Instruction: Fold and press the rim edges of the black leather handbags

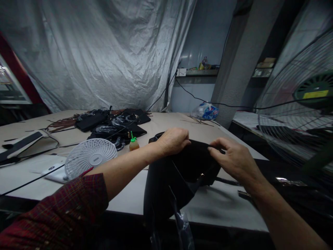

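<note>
A black handbag (pixel 161 187) stands at the front edge of the table, its mouth facing me. My left hand (pixel 174 140) is closed on the bag's upper rim, fingers curled over it. With thumb and fingers pinched together, my right hand (pixel 231 156) grips the same rim farther right. A small gold-coloured metal fitting (pixel 202 175) shows near the bag's opening. Clear plastic wrap (pixel 183 225) covers a strap-like piece hanging below the bag. The bag's inside is too dark to make out.
A small white fan (pixel 91 158) and a green-capped glue bottle (pixel 134 143) stand left of the bag. Several black bags (pixel 117 123) lie behind them. A large caged fan (pixel 307 93) is at right; a black cable (pixel 229 105) crosses in front of the pillar.
</note>
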Tool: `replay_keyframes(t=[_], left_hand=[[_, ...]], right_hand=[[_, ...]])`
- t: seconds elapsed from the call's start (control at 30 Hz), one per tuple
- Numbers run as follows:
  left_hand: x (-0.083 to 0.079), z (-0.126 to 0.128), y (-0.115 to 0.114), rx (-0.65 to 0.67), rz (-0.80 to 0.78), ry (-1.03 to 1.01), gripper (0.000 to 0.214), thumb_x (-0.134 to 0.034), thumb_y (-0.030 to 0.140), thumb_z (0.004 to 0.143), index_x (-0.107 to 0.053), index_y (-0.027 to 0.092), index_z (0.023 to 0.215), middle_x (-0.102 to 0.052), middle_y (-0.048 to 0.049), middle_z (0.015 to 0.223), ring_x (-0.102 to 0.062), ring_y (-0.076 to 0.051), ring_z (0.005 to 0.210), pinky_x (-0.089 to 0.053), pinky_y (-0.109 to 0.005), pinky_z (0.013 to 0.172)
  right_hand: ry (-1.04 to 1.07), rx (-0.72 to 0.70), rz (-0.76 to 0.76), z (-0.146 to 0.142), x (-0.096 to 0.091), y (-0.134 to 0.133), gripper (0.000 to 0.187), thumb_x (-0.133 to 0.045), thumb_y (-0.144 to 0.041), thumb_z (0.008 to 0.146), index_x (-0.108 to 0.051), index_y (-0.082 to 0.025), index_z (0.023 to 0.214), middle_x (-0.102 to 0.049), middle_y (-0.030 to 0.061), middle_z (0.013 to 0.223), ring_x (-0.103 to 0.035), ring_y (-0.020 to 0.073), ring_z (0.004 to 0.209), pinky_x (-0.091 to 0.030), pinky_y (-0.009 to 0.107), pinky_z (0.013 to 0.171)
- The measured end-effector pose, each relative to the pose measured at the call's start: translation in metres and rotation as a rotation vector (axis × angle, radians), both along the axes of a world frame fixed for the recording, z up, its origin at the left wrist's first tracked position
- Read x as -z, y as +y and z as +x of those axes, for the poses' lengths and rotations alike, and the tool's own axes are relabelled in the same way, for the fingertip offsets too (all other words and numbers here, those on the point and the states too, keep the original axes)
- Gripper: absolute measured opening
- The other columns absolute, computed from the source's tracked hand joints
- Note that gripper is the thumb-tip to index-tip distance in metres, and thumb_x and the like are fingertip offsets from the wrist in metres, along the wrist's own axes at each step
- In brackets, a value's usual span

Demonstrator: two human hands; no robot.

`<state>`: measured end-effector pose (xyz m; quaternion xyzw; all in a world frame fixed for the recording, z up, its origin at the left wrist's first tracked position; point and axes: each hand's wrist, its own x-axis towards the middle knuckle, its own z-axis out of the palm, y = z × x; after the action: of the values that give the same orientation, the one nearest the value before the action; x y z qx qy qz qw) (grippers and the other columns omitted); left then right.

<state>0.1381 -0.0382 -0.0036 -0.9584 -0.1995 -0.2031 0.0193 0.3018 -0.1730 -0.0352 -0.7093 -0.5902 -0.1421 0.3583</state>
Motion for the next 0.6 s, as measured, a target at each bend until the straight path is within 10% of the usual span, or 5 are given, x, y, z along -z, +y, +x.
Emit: replay_keyframes(t=[0.17,0.6], left_hand=[[0.001,-0.005,0.005,0.049,-0.034,-0.014,0.019,-0.058,0.036,0.085,-0.066,0.019,0.086,-0.067,-0.0029,0.083,-0.061,-0.018,0.076,-0.047,-0.027,0.069],[0.001,-0.030,0.031,-0.022,-0.053,-0.150,0.019,-0.056,0.010,0.070,-0.064,0.018,0.086,-0.065,-0.0027,0.090,-0.060,-0.017,0.086,-0.049,-0.028,0.080]], right_hand=[[-0.331,-0.004,-0.161,-0.013,-0.016,0.016,0.022,-0.051,-0.035,0.086,-0.068,-0.022,0.083,-0.067,0.0054,0.083,-0.058,0.0222,0.084,-0.039,0.032,0.069],[-0.013,-0.049,-0.176,0.007,-0.007,0.031,0.026,-0.052,-0.041,0.083,-0.071,-0.024,0.076,-0.071,0.0009,0.077,-0.062,0.0194,0.070,-0.040,0.030,0.061]])
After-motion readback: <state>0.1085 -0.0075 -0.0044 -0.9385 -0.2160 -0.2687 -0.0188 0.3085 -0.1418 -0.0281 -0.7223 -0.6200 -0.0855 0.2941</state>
